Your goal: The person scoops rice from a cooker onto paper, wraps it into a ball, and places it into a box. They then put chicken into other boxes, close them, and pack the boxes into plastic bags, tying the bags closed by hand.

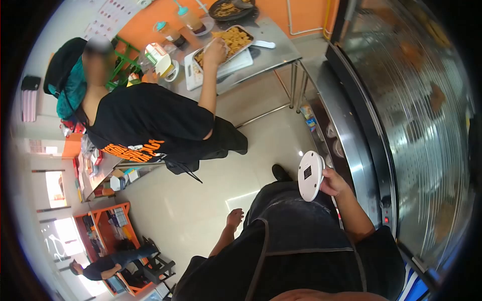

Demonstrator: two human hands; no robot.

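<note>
My right hand (332,183) grips the edge of a white disc (312,189), held on edge beside my apron. Its flat face, turned toward the camera, carries a dark square label and several small dark feet, like the underside of a small appliance. My left hand (235,219) hangs low on the other side of my body, fingers loosely apart, with nothing visible in it. The dark apron (301,233) across my front has pale smudges.
A co-worker (150,113) stands ahead, one hand at a tray (244,50) of golden food on a steel table (278,32). A white board (240,64) lies beneath. A glass-fronted cabinet (411,115) stands close on my right. Another person (103,267) is farther away, left.
</note>
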